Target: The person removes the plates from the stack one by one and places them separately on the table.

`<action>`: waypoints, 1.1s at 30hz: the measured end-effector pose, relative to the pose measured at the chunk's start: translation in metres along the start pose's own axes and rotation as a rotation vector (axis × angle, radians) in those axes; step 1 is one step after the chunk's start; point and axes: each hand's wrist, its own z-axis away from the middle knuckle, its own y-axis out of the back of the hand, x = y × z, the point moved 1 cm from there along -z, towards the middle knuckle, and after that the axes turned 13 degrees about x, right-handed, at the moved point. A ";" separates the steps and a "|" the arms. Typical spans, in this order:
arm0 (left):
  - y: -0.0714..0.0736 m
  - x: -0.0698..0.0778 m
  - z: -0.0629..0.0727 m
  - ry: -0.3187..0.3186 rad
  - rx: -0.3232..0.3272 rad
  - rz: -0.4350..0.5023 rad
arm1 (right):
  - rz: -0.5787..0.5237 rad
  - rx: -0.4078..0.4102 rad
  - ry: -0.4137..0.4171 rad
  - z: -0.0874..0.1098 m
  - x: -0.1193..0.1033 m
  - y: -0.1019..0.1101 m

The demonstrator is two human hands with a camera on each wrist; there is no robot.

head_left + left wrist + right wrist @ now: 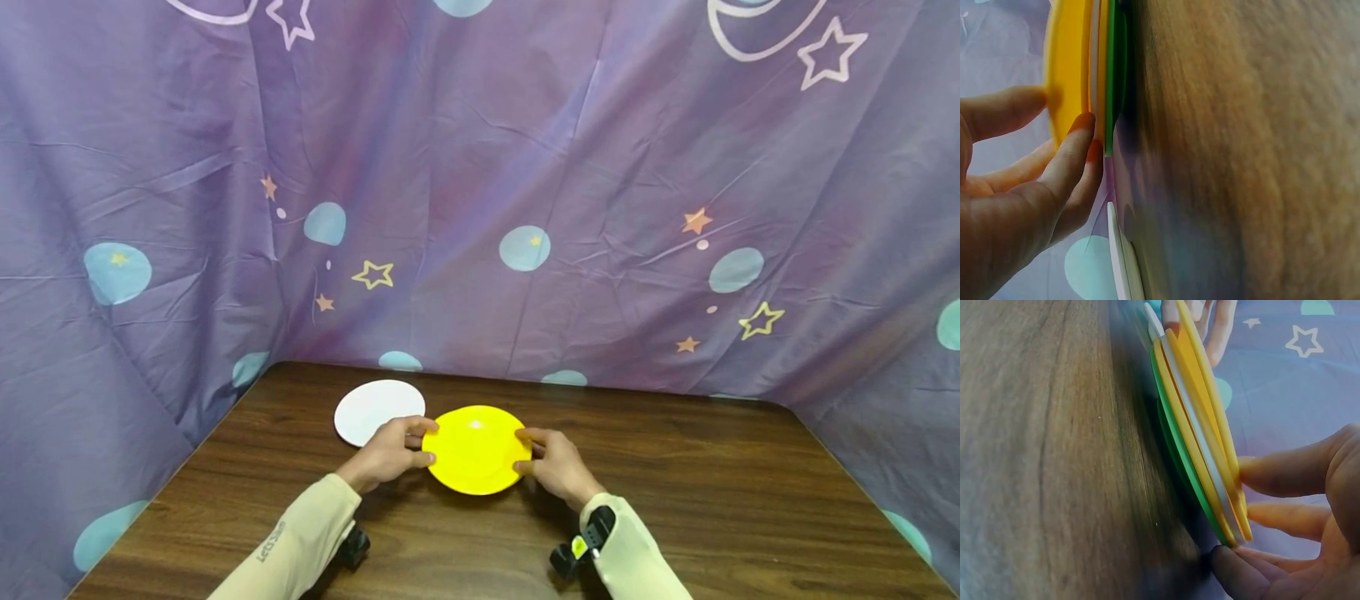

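A bright yellow plate (pixel 477 454) lies on top of a stack over the table. Under it, the right wrist view shows more yellow rims, a white plate's rim (pixel 1191 406) and a green plate (pixel 1111 87) at the bottom. The top plate leans apart from those beneath, with a wedge-shaped gap toward the left hand's side. My left hand (pixel 386 454) pinches its left rim, thumb nearest me and fingers along the far edge. On the opposite rim, my right hand (pixel 561 468) holds on with thumb and fingers; some of its fingertips reach down beside the lower rims.
A separate white plate (pixel 371 406) lies on the dark wooden table (pixel 720 492), behind and left of the stack, close to my left hand. A purple curtain (pixel 450 167) with stars and moons encloses the table's back and sides.
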 end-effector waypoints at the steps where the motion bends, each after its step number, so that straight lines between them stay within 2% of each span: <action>1: 0.000 0.000 0.000 0.001 -0.002 0.006 | -0.001 0.000 0.006 0.000 0.000 -0.001; 9: -0.001 -0.001 -0.001 0.009 -0.011 0.035 | 0.048 0.000 0.027 0.000 0.001 -0.003; 17: 0.001 -0.002 0.000 -0.018 -0.038 0.049 | 0.080 0.011 0.013 0.001 -0.001 -0.002; 23: 0.002 -0.004 0.001 0.001 -0.043 0.081 | 0.092 0.007 -0.004 0.000 -0.001 -0.003; 29: 0.007 -0.006 0.003 0.050 -0.028 0.084 | 0.088 0.015 -0.043 -0.001 0.000 -0.004; 33: 0.013 -0.009 0.006 0.054 -0.013 0.084 | 0.087 0.029 -0.031 -0.001 0.001 -0.003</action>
